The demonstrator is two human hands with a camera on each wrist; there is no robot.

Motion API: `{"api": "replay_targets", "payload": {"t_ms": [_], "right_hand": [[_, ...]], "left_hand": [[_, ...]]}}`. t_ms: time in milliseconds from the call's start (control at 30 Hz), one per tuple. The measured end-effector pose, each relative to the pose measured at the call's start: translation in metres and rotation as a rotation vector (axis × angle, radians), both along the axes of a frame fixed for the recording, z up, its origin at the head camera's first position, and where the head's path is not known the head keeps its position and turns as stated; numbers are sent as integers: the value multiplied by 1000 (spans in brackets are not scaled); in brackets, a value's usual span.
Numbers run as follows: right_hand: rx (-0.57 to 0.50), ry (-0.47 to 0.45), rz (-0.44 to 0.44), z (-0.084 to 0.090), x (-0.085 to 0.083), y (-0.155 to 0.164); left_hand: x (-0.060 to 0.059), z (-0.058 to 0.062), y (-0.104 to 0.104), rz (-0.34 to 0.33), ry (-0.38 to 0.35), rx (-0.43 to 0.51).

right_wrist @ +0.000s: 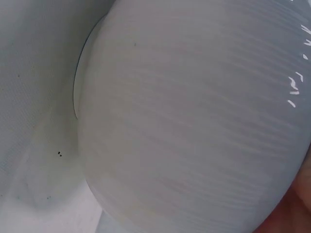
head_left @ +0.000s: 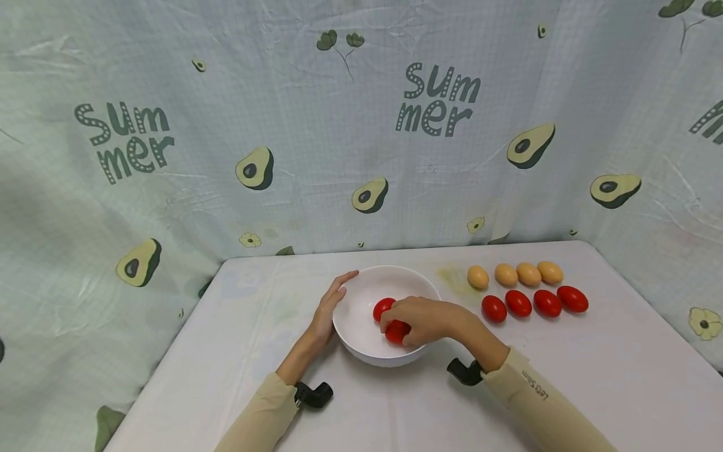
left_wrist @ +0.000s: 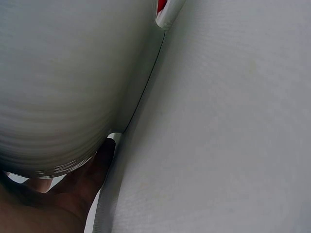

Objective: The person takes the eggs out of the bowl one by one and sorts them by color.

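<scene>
Here your right hand (head_left: pixel 420 320) pinches a red egg (head_left: pixel 397 331) inside the white bowl (head_left: pixel 361 295) mid-counter, while your left hand (head_left: pixel 330 307), fingers straight, steadies the rim. It looks smooth and probably fragile, so hold its sides lightly.

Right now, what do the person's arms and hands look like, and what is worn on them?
Both hands, the left hand and the right hand, are bare, with no gloves. Both arms wear long beige sleeves; the right sleeve has small dark lettering near its cuff. A black camera mount sits at the left wrist, another at the right.
</scene>
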State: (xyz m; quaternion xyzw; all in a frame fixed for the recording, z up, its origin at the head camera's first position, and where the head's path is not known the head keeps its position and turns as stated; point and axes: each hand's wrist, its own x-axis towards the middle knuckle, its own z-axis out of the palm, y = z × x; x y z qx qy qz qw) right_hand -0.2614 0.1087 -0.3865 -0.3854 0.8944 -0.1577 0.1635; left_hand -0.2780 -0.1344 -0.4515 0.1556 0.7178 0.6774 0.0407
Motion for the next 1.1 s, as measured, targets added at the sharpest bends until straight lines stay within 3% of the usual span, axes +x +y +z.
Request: {"api": "replay_targets", "payload": {"t_ms": [267, 867, 1100], "right_hand": [[-27, -17, -3, 7, 2, 1], [-143, 80, 67, 27, 3, 20], [-192, 58, 17, 35, 5, 28]], "left_hand": [[1, 2, 0, -1, -5, 5], [-2, 0, 0, -18, 10, 9], [-1, -1, -1, -5, 13, -17]]}}
